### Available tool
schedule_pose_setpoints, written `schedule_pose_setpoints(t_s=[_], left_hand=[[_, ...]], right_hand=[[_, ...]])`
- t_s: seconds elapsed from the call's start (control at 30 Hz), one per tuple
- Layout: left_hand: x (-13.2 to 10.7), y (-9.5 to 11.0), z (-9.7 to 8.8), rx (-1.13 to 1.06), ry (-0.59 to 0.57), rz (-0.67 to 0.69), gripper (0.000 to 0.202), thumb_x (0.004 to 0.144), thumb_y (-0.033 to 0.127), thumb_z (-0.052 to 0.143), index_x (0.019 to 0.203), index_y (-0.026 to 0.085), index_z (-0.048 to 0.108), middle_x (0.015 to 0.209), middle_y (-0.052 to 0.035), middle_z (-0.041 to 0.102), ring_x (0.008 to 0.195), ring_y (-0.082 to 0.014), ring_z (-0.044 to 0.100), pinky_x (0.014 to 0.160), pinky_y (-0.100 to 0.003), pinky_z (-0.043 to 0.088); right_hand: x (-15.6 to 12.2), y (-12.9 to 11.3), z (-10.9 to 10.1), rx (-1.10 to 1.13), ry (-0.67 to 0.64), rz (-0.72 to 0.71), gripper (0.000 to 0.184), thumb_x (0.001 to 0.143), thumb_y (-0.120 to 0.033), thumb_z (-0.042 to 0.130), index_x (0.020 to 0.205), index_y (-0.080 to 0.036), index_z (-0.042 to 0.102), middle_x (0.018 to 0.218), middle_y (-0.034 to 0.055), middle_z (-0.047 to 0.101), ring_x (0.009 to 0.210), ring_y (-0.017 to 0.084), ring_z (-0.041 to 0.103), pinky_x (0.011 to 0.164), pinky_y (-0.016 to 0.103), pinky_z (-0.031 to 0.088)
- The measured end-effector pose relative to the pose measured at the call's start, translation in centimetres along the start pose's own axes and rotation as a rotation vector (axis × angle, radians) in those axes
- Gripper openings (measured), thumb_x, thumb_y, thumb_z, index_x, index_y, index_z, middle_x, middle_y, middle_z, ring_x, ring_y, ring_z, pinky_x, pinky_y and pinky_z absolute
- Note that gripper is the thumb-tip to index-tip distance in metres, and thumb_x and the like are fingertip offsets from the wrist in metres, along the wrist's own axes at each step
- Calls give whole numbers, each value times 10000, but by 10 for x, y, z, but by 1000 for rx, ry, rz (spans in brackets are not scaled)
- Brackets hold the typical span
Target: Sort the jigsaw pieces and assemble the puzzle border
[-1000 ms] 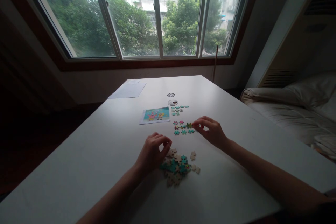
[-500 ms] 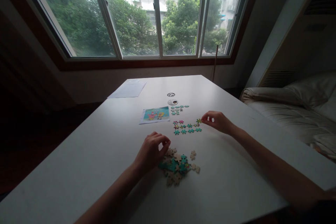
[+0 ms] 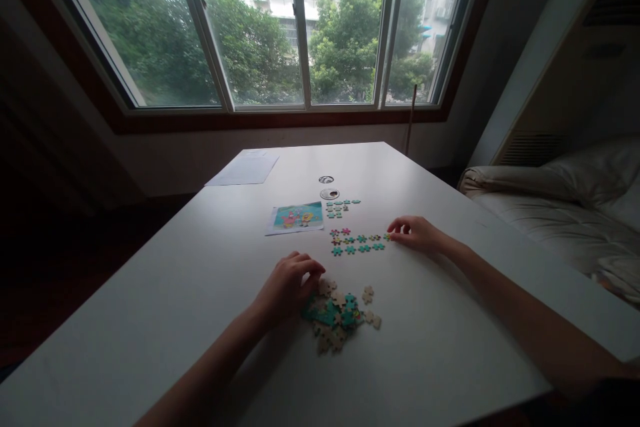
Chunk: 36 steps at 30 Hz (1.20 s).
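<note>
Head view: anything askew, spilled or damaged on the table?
Nothing damaged or spilled. The pile of puzzle pieces by the left hand is jumbled, several blank side up. The sorted rows by the right hand look tidy; the picture card lies slightly turned on the table.

Dim room, bright window (image 3: pixel 300 27) backlight; wide-angle edge distortion

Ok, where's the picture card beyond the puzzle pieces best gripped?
The picture card lies flat on the table, so only an edge lifts; probably pinch its near left corner, coming from the left, since a small group of pieces crowds its right side.
</note>
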State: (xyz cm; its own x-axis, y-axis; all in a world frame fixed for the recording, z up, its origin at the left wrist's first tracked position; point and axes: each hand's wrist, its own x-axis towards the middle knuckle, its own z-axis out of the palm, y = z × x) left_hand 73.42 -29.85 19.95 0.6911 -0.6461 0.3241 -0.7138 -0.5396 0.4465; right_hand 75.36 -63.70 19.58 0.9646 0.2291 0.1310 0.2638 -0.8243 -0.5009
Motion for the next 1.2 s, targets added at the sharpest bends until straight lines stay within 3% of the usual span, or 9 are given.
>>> schedule_pose_setpoints(t_s=[0.37,0.6,0.73,0.83,0.97,1.1,1.2], left_hand=[[0,10,-10,30,-140,51,149,770,315,592,870,222,651,850,-40,608,796,-189,510,737,-311,399],[0,8,-6,-60,-110,47,99,763,261,599,829,218,659,828,-38,598,790,-177,513,722,-292,411],[1,10,-6,-176,-54,13,76,762,211,581,766,192,655,723,-20,585,686,-138,521,635,-243,420],[3,14,-8,-242,9,-33,79,768,216,577,766,189,652,669,-1,605,618,-118,518,584,-222,413],[4,20,-8,-317,98,-73,99,775,226,580,804,190,668,715,-6,658,614,-112,549,562,-208,414],[5,25,-4,-336,164,-58,92,747,205,615,808,190,682,698,-9,659,612,-115,562,563,-210,418],[6,27,-2,-341,189,-28,87,739,195,625,807,186,680,710,-14,657,625,-119,570,574,-214,425]], right_hand=[[-1,-1,2,-2,20,-78,193,740,-314,557,838,-187,663,737,25,597,626,125,521,589,230,411],[-1,-4,2,-14,20,-65,187,742,-304,559,842,-185,664,738,21,602,620,119,512,584,228,404],[-1,-7,0,4,60,-73,204,751,-318,561,865,-179,660,747,24,610,589,111,500,561,230,406],[-3,-24,3,44,96,-129,189,779,-310,546,851,-173,655,733,31,612,588,111,512,555,229,412],[-12,-66,18,120,81,-259,146,799,-274,540,822,-176,645,737,27,615,587,99,521,554,214,420],[-24,-105,36,139,69,-337,108,788,-275,573,811,-194,641,700,4,599,572,89,515,555,202,417],[-29,-119,41,153,97,-357,113,781,-292,587,806,-193,636,694,4,596,562,88,510,547,200,418]])
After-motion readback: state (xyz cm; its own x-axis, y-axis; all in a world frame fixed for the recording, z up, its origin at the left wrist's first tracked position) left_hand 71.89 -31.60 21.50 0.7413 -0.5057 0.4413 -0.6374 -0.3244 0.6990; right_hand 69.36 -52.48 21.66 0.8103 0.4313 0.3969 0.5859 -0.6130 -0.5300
